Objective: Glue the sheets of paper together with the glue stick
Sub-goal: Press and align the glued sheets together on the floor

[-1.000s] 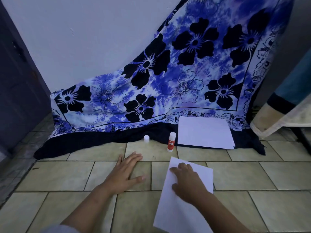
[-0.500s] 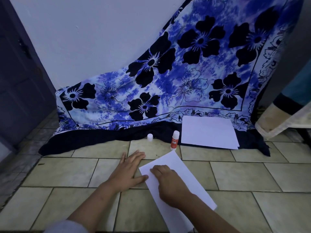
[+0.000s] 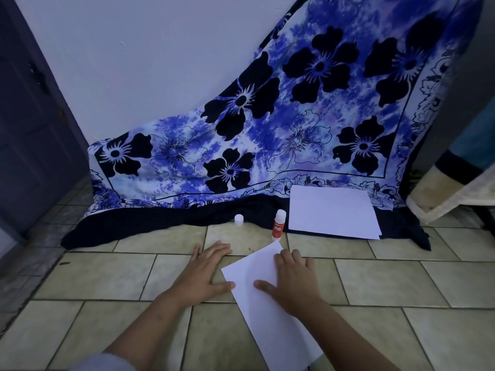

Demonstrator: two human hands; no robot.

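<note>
We had our right hand laid flat on the near sheet, fingers spread and pressing it to the tiled floor, gripping nothing. Our left hand lay flat too, fingers spread, on the bare tiles just beside the sheet's left corner, its thumb tip touching or almost touching the paper's edge; we could not tell which. The sheet sat skewed to the tile lines, one corner pointing toward the glue stick.

The glue stick stood upright and uncapped at the edge of the dark hem of the flowered cloth, its cap standing apart to the left. Just to its right, the second sheet rested on the cloth's hem, well apart from the sheet under our hand.

As we judged it, no joining had begun, and we saw no glue on either sheet, though a clear film would not have shown at this range. The risks lay ahead. A reach past the sheet's corner could knock the stick over, since it stood narrow and tall close by. If we lifted the right hand, nothing would pin the light paper, and dragging glue across it could crumple or slide it. The open stick could also dry while it waited.
</note>
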